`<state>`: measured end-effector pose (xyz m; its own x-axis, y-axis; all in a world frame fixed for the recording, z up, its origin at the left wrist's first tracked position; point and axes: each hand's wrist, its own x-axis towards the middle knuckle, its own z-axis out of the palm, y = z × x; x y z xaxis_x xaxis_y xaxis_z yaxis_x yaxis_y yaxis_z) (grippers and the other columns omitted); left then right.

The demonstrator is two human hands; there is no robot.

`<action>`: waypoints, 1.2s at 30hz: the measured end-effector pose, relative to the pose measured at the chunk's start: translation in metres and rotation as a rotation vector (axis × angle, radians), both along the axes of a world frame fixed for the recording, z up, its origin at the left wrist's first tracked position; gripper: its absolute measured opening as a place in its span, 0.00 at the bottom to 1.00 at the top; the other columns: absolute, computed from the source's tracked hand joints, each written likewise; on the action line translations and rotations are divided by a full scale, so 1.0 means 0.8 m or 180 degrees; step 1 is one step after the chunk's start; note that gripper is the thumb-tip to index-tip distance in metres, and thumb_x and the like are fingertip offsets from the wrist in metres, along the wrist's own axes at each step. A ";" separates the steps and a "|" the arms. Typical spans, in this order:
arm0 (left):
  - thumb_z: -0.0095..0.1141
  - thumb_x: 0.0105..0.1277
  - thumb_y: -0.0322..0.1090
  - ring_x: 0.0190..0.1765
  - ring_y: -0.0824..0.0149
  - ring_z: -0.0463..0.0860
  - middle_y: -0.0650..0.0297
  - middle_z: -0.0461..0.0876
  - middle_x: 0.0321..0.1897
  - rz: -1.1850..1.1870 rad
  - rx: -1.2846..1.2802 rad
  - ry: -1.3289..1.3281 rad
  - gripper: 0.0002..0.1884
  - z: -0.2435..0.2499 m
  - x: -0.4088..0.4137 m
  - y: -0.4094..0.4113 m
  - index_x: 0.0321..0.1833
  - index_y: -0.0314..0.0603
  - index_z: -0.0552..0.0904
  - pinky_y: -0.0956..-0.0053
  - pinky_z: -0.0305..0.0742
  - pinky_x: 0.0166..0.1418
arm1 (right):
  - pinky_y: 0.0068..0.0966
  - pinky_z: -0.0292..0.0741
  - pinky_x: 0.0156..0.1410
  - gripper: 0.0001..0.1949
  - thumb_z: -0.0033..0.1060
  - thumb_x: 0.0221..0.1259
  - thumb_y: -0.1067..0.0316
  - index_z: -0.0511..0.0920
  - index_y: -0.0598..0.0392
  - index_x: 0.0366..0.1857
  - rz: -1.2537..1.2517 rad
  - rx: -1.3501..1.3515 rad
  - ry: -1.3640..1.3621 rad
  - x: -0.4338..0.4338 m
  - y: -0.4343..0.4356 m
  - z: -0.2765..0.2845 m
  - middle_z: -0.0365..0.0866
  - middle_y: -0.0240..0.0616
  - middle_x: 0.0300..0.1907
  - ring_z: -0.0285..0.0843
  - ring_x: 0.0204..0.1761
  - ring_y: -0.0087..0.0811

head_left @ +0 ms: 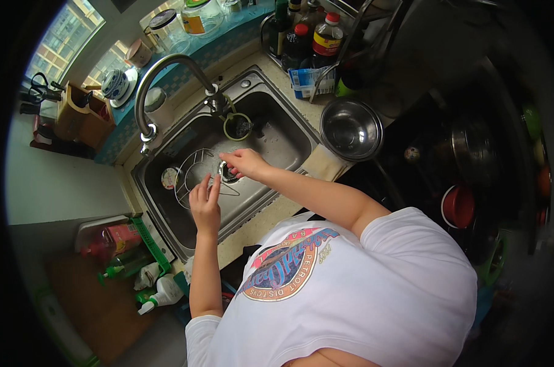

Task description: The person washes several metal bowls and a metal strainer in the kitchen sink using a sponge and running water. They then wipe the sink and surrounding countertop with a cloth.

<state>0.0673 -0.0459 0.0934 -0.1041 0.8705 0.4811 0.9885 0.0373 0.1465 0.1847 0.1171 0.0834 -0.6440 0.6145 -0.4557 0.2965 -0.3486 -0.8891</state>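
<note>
Both my hands are over the stainless steel sink (277, 158). My left hand (205, 208) overlaps the lower right side of a round wire rack (185, 176), with fingers raised and slightly apart. Whether it grips the rack or is only in front of it cannot be told. The rack's bent wire legs point to the right. My right hand (246, 164) is above the drain (227, 172), with its index finger extended and the others curled. Anything between its fingers is too small to make out. A round, light-coloured lid-like item (169, 178) rests at the sink's left side.
A curved faucet (167, 62) arches over the sink's far side. A green-rimmed strainer (237, 127) hangs near the far wall. Steel bowls (351, 129) and a folded cloth (324, 163) lie to the right. Spray bottles (164, 291) stand at lower left, a knife block (84, 112) at upper left.
</note>
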 end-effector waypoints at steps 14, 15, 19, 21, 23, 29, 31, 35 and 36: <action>0.56 0.65 0.24 0.58 0.63 0.79 0.62 0.78 0.62 -0.0329 -0.0139 0.0958 0.24 0.001 0.054 0.023 0.63 0.59 0.81 0.60 0.68 0.66 | 0.24 0.78 0.26 0.08 0.50 0.70 0.69 0.77 0.62 0.36 -0.0221 0.0809 0.0144 0.041 0.008 0.000 0.83 0.39 0.22 0.81 0.21 0.25; 0.55 0.65 0.25 0.60 0.63 0.78 0.62 0.77 0.63 -0.0334 -0.0168 0.1037 0.26 -0.006 0.054 0.027 0.65 0.61 0.79 0.58 0.65 0.68 | 0.25 0.78 0.27 0.07 0.50 0.69 0.70 0.77 0.61 0.36 -0.0307 0.1017 0.0008 0.038 0.008 -0.006 0.83 0.40 0.22 0.82 0.21 0.28; 0.63 0.58 0.33 0.76 0.58 0.59 0.60 0.60 0.76 0.0114 -0.0694 0.0766 0.35 -0.030 0.065 0.012 0.71 0.66 0.72 0.50 0.48 0.76 | 0.32 0.78 0.31 0.06 0.51 0.67 0.70 0.77 0.60 0.37 -0.0568 0.3084 0.0267 0.051 0.023 -0.005 0.81 0.40 0.19 0.83 0.23 0.38; 0.64 0.57 0.32 0.77 0.53 0.55 0.57 0.56 0.77 0.0223 -0.0697 0.0697 0.37 -0.037 0.066 0.001 0.72 0.65 0.71 0.49 0.49 0.75 | 0.35 0.78 0.34 0.04 0.57 0.64 0.71 0.77 0.58 0.38 -0.0425 0.3668 0.0514 0.076 0.031 0.017 0.82 0.41 0.25 0.84 0.29 0.41; 0.63 0.56 0.30 0.77 0.51 0.54 0.54 0.54 0.77 0.0431 -0.0569 0.0441 0.37 -0.042 0.064 -0.007 0.72 0.66 0.71 0.48 0.48 0.75 | 0.36 0.79 0.35 0.05 0.59 0.62 0.72 0.76 0.57 0.38 -0.0473 0.4500 0.0889 0.106 0.041 0.047 0.82 0.43 0.29 0.84 0.32 0.43; 0.56 0.59 0.23 0.76 0.50 0.54 0.50 0.52 0.75 0.1440 -0.0179 -0.0053 0.36 -0.043 0.055 -0.035 0.72 0.64 0.71 0.50 0.50 0.74 | 0.24 0.76 0.29 0.13 0.53 0.62 0.80 0.74 0.56 0.49 -0.1867 0.4711 0.0373 0.276 0.094 0.104 0.80 0.35 0.29 0.80 0.26 0.28; 0.55 0.59 0.22 0.76 0.50 0.53 0.50 0.51 0.75 0.1634 -0.0202 -0.0176 0.37 -0.040 0.054 -0.040 0.73 0.64 0.70 0.50 0.50 0.74 | 0.17 0.72 0.30 0.08 0.45 0.75 0.72 0.73 0.58 0.51 -0.2844 0.3753 0.0660 0.334 0.114 0.108 0.73 0.31 0.26 0.75 0.27 0.19; 0.54 0.59 0.21 0.76 0.49 0.53 0.49 0.52 0.74 0.1729 -0.0267 -0.0229 0.38 -0.031 0.057 -0.032 0.73 0.65 0.69 0.50 0.50 0.74 | 0.18 0.68 0.24 0.08 0.42 0.76 0.70 0.70 0.57 0.52 -0.4605 0.3084 0.0791 0.432 0.202 0.104 0.75 0.33 0.29 0.70 0.21 0.21; 0.54 0.59 0.21 0.76 0.49 0.54 0.48 0.53 0.74 0.1608 -0.0162 -0.0240 0.38 -0.028 0.057 -0.026 0.73 0.65 0.69 0.51 0.51 0.74 | 0.19 0.67 0.23 0.08 0.43 0.75 0.70 0.70 0.57 0.52 -0.4624 0.2769 0.1090 0.451 0.222 0.100 0.75 0.34 0.30 0.70 0.20 0.23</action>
